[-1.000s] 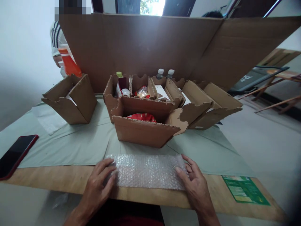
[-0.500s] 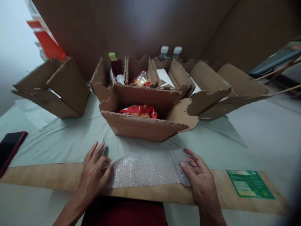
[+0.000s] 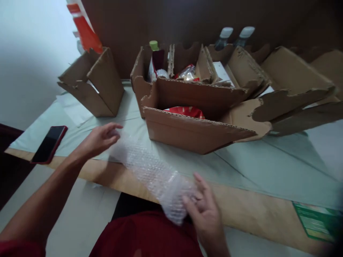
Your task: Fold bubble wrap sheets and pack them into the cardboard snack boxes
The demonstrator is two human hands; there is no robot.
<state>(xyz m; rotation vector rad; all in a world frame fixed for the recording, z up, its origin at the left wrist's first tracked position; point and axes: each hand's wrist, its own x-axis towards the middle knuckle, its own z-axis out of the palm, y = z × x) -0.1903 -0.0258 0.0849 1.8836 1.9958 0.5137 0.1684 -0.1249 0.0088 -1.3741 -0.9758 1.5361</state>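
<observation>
Head view, right hand (image 3: 205,210) gripping the near end of a bubble wrap strip (image 3: 150,171) lifted in front of the cardboard box (image 3: 195,130), left hand (image 3: 99,138) pinching its far end, phone (image 3: 49,144) left of the box, bottles (image 3: 235,35) behind it.

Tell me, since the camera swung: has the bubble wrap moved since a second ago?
Yes. The bubble wrap lay flat along the table edge; now both hands hold it slanted, one end past that edge.

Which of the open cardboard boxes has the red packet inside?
The front box, the one closest to the bubble wrap held between both hands. The red packet shows over its near wall; the left box stands apart.
</observation>
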